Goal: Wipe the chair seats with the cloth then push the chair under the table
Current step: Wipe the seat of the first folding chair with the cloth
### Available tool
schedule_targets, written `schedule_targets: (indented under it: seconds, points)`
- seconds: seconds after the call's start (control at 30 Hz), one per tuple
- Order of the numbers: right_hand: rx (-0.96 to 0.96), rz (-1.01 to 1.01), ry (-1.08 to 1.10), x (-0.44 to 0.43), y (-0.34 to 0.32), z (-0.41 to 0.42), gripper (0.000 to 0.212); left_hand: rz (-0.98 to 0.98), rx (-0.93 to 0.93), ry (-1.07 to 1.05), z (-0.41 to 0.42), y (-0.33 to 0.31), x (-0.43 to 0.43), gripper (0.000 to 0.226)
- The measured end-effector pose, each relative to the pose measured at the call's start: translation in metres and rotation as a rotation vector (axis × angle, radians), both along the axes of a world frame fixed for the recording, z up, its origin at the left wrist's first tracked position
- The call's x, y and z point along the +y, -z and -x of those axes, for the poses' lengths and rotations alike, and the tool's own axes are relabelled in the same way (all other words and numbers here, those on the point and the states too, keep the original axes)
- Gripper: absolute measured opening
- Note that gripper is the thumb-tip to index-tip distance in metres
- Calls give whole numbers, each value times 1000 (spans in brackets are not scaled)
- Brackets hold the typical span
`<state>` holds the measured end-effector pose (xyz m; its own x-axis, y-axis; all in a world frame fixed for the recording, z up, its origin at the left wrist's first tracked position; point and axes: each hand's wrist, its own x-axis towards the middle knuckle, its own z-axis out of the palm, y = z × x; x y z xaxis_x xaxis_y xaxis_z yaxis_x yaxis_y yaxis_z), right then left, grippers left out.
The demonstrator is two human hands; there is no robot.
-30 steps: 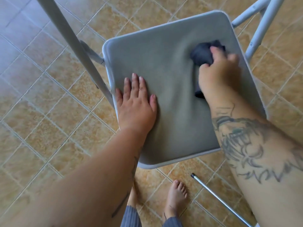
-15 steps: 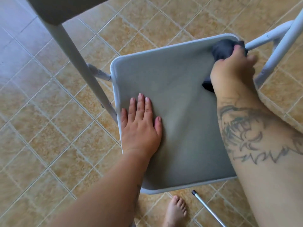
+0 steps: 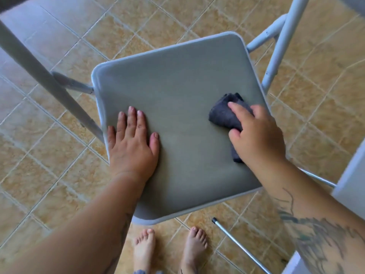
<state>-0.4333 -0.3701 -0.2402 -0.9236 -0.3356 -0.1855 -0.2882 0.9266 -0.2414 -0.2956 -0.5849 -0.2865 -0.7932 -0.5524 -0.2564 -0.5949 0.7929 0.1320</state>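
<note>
On the right half of the seat, my right hand (image 3: 258, 135) has its grip closed over the bunched dark cloth (image 3: 224, 115), fingers curled on top and pressing it onto the grey pad. My left hand (image 3: 132, 144) lies flat and open near the left edge, holding nothing, palm down with its fingers spread. Both rest on the chair seat (image 3: 177, 91), whose pale metal frame (image 3: 276, 48) stands on the tiled floor (image 3: 49, 175). Below the front edge I see bare feet (image 3: 144, 248) and a thin metal rod (image 3: 237, 246).
</note>
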Motion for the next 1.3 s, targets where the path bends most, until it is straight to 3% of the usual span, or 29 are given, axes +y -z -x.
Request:
schedule_targets:
  seconds: [0.13, 0.27, 0.37, 0.53, 0.73, 1.03, 1.17, 1.3]
  points:
    - [42, -46, 331, 14, 1, -19, 61, 0, 8, 4, -1, 0, 0, 66]
    - [3, 42, 283, -16, -4, -82, 62, -35, 32, 4, 0, -3, -1, 66]
    - [-146, 77, 184, -20, -14, -123, 63, -101, 31, 24, -4, -10, -5, 65]
    - [-145, 163, 355, 20, -54, -136, 63, -204, -9, -29, -20, -43, 7, 65]
    - [-142, 208, 512, 87, -108, -158, 58, -249, -34, 199, -53, -83, 57, 67]
    - [-106, 326, 799, 269, -134, -252, 60, -330, 80, 516, -69, -140, 257, 60]
    - [-88, 364, 879, 384, -129, -296, 61, -281, 103, 670, -81, -141, 381, 58]
    - [-85, 334, 941, 519, -141, -359, 60, -358, 79, 788, -116, -141, 532, 59]
